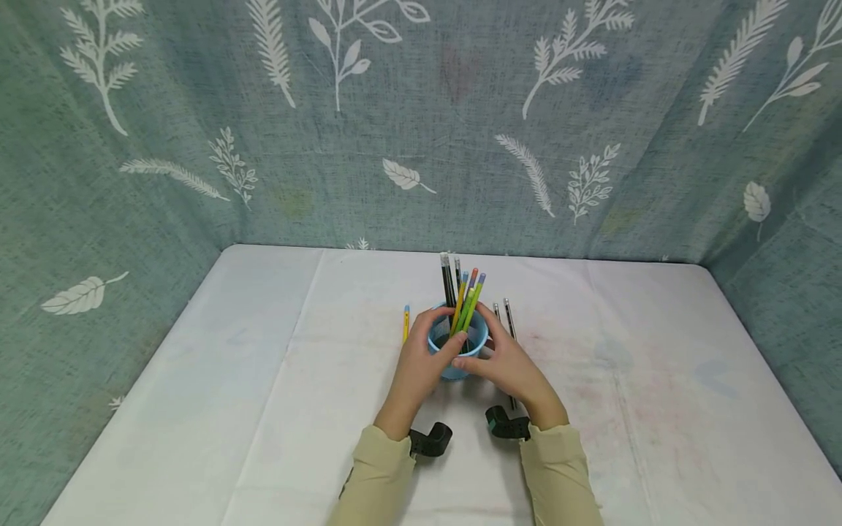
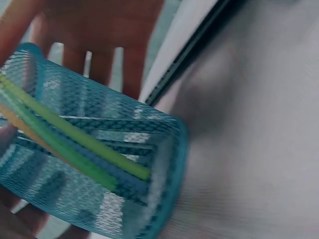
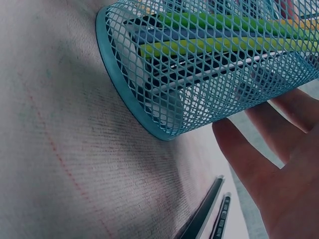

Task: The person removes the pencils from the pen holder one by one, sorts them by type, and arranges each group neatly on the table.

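Note:
A light-blue mesh pencil cup [image 1: 454, 372] stands on the white cloth between both hands. Black, green and yellow-orange pencils [image 1: 468, 307] lean inside it, with coloured and pale ends above the rim. My left hand [image 1: 421, 358] curves round the cup's left side, its thumb at the near rim by the green pencils. The right hand [image 1: 514, 367] holds the opposite side, its thumb along the near rim. Through the mesh [image 3: 117, 74] in the right wrist view, the pencils' lower ends show near the base. Some fingertips are hidden behind the cup.
A yellow pencil [image 1: 406, 323] lies on the cloth left of the cup. To the right lie two dark pencils [image 1: 509, 319], partly covered by the right hand. Patterned grey-green curtain [image 1: 454, 183] hangs behind the table [image 1: 316, 409] and along its sides.

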Available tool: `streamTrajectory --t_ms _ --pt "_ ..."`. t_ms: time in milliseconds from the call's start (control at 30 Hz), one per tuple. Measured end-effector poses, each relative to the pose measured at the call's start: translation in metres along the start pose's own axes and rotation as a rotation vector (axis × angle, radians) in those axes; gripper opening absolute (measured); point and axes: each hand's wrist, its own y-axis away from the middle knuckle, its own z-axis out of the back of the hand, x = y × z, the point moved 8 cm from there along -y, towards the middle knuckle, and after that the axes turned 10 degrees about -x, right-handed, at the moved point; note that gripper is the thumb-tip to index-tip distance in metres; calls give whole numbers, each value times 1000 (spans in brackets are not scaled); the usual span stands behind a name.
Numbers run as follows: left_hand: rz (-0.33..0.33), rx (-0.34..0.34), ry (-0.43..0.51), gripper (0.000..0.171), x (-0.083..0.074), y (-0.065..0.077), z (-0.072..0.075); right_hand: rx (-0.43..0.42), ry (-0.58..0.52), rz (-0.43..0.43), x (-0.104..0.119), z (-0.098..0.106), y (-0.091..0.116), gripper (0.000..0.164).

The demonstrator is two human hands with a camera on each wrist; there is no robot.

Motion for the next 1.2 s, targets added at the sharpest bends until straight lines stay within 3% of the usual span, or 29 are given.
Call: streamTrajectory --t_ms 267,400,667,867,1067,1200 --pt "-5 3 -89 31 -11 0 4 -9 20 58 2 0 -1 89" --pt "16 19 -127 21 -12 0 4 -24 23 70 -9 0 -6 88" --pt "-44 115 -257 17 -17 1 7 -55 71 21 -29 0 -11 88" --pt "-94 237 -234 24 -15 4 8 -47 92 -21 -28 1 -9 89" --pt "-80 337 -169 19 -12 7 10 5 57 -44 -12 -1 -2 90" --pt "-60 361 -162 18 -11 9 10 -15 73 -28 -30 -3 -10 88"
